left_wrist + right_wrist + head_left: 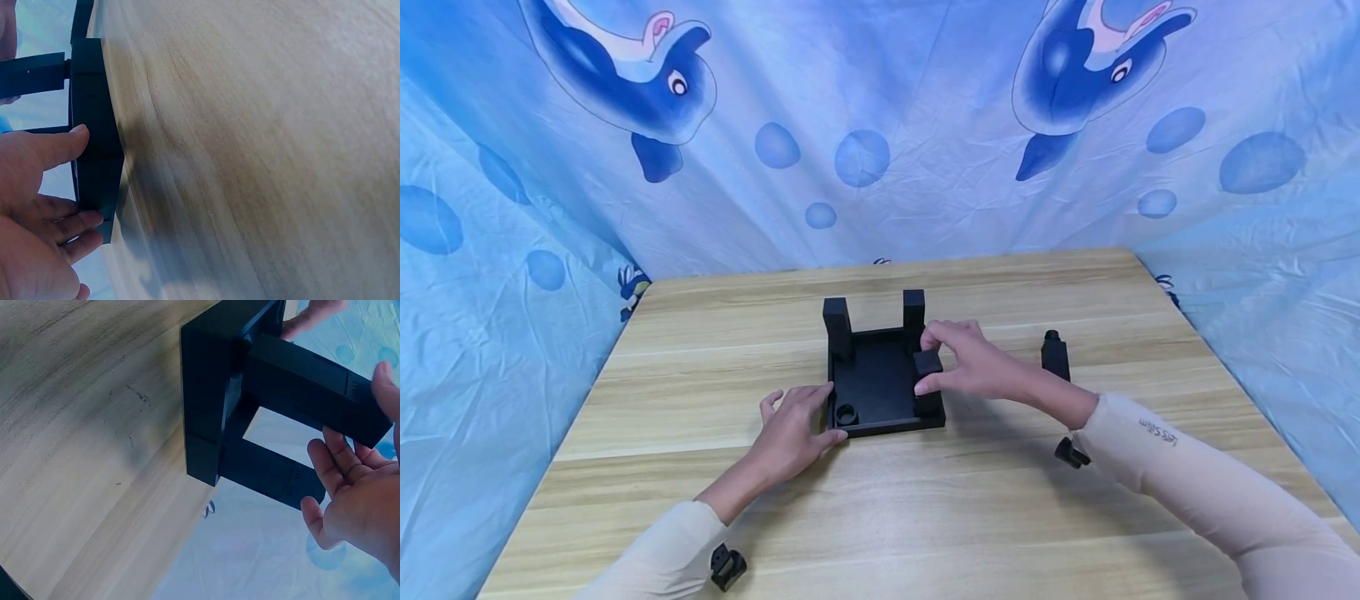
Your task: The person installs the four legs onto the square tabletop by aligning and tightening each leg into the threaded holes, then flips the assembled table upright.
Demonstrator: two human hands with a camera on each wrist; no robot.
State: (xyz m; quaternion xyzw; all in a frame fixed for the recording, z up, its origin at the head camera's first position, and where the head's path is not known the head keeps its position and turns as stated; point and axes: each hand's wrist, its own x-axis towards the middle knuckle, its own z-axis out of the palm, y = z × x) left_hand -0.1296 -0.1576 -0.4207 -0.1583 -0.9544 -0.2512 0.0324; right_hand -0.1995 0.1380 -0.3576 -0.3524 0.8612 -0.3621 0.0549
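A black square tray-like panel (876, 383) lies on the wooden table with its raised rim upward. Black block legs stand at three of its corners, including the far left leg (837, 329) and far right leg (913, 310). A round socket (847, 414) shows in the near left corner. My left hand (790, 429) holds that corner, thumb on the front side and fingers along the left. With thumb and fingers, my right hand (973, 367) pinches the upper end of the near right leg (312, 387). That leg leans slightly in the right wrist view.
Another black leg (1055, 357) with a threaded round end lies to the right, partly hidden behind my right forearm. Small black devices, such as the left one (727, 567), sit at both wrists. A blue dolphin-print curtain (880, 217) hangs behind the wooden table (910, 517).
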